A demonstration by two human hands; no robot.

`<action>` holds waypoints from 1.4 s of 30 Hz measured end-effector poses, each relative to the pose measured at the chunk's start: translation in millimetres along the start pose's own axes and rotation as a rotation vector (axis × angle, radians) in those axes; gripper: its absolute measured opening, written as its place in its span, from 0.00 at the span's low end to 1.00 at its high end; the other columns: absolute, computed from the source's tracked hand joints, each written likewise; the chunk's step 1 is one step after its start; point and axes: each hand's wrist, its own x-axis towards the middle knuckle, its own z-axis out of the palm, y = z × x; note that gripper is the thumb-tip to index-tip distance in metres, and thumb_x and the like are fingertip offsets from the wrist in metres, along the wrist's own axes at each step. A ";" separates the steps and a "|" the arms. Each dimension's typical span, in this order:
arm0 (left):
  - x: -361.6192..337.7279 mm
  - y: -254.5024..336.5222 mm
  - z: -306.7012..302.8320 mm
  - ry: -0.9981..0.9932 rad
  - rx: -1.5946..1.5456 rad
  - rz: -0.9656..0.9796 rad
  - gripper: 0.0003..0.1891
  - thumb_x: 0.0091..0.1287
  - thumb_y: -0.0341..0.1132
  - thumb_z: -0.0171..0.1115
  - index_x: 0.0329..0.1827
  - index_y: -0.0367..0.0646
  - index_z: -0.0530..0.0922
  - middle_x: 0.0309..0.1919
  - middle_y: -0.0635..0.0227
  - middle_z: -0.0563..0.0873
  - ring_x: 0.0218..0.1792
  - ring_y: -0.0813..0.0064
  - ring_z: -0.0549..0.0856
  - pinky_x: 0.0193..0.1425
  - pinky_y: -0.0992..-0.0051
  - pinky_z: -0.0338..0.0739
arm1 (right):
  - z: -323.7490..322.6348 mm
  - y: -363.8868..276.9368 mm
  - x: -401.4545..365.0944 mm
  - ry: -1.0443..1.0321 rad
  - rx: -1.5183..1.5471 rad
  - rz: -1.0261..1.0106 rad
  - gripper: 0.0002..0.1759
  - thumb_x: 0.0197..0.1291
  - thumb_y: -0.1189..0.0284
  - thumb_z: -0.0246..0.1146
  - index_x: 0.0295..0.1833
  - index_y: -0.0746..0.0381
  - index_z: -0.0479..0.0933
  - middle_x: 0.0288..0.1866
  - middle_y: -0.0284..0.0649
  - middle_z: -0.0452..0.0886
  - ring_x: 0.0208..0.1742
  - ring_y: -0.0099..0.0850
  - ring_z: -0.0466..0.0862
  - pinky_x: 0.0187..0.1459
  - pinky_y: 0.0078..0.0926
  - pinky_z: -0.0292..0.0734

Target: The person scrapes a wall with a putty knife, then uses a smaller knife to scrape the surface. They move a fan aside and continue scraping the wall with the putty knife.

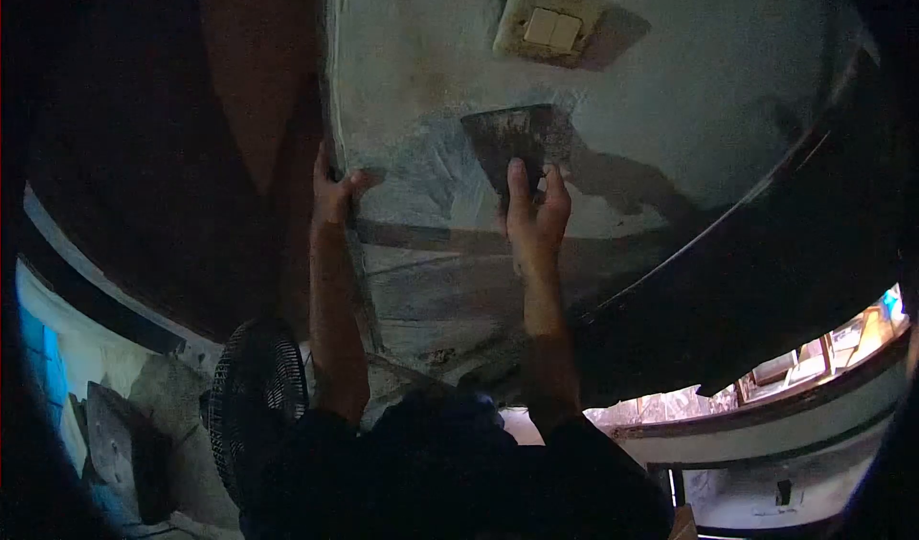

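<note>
My right hand (534, 213) presses a wide flat putty knife (509, 140) against a pale plastered wall (728, 90), with the forefinger stretched along the blade. A smear of darker wet filler (431, 171) spreads to the left of the blade. My left hand (332, 193) grips the left edge of that wall, thumb on the face. A cream double light switch (549, 23) sits on the wall just above the blade.
A black floor fan (257, 401) stands low at the left beside my left forearm. Dark surfaces lie left and right of the wall. A bright window (814, 358) and a pale ledge (766, 435) show at the lower right.
</note>
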 end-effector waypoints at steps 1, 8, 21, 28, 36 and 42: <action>2.3 -0.4 -2.4 -0.036 -0.014 0.016 0.68 0.26 0.61 0.76 0.70 0.34 0.50 0.63 0.43 0.63 0.63 0.48 0.66 0.65 0.54 0.63 | -1.8 2.9 3.8 0.005 -0.007 -0.008 0.24 0.62 0.56 0.59 0.46 0.69 0.67 0.21 0.40 0.76 0.17 0.22 0.78 0.16 0.21 0.72; 5.2 -3.2 -2.7 -0.039 -0.066 0.009 0.68 0.25 0.59 0.77 0.71 0.38 0.50 0.66 0.44 0.60 0.65 0.48 0.63 0.66 0.52 0.61 | -0.1 7.6 11.6 0.083 -0.206 -0.143 0.20 0.62 0.58 0.59 0.42 0.68 0.72 0.25 0.37 0.77 0.21 0.20 0.78 0.18 0.20 0.73; -10.7 15.9 4.0 -0.073 -0.135 0.019 0.65 0.29 0.53 0.78 0.72 0.39 0.50 0.65 0.44 0.62 0.64 0.50 0.66 0.66 0.55 0.62 | -2.9 9.1 15.5 0.145 -0.330 -0.283 0.21 0.62 0.57 0.60 0.31 0.67 0.72 0.20 0.38 0.74 0.20 0.23 0.72 0.23 0.25 0.67; -4.2 -6.2 -1.4 -0.049 -0.102 0.020 0.62 0.31 0.56 0.75 0.71 0.38 0.52 0.64 0.44 0.64 0.62 0.49 0.68 0.64 0.54 0.64 | -11.7 5.5 18.0 0.147 -0.414 -0.259 0.21 0.60 0.57 0.61 0.31 0.67 0.72 0.16 0.36 0.74 0.16 0.21 0.77 0.15 0.22 0.71; -1.5 -8.2 -4.8 -0.038 0.010 0.046 0.63 0.29 0.56 0.74 0.72 0.41 0.52 0.65 0.46 0.63 0.64 0.48 0.65 0.65 0.52 0.62 | -26.5 11.6 18.7 0.117 -0.557 -0.283 0.23 0.60 0.56 0.61 0.36 0.70 0.74 0.19 0.38 0.75 0.17 0.22 0.77 0.16 0.21 0.73; -14.1 0.6 2.8 0.032 -0.037 -0.081 0.65 0.28 0.58 0.76 0.72 0.43 0.51 0.66 0.46 0.61 0.66 0.49 0.63 0.67 0.51 0.60 | -28.6 -17.4 26.0 0.077 -0.597 -0.144 0.24 0.61 0.55 0.59 0.38 0.70 0.75 0.28 0.45 0.81 0.31 0.31 0.83 0.32 0.31 0.77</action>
